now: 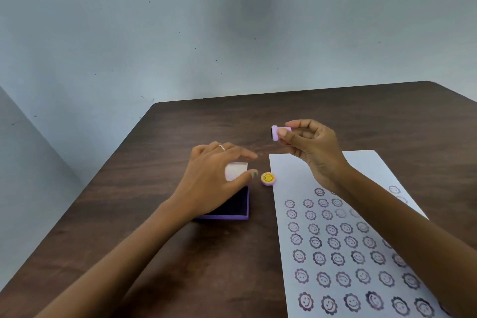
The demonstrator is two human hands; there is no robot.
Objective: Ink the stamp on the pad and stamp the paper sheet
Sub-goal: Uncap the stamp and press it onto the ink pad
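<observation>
Dark wooden table (335,116), many stamps already down, another one coming.
We pinch the stamp (279,132) in our right hand (313,148), raised beyond the paper sheet (289,170); our open left hand (216,170) hovers over the uncovered pad (232,205), inking seemingly next; its cap (268,178) lies between.

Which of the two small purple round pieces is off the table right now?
The stamp, pinched sideways in the right hand above the table. The other, the cap with a yellow smiley top, lies flat beside the ink pad.
</observation>
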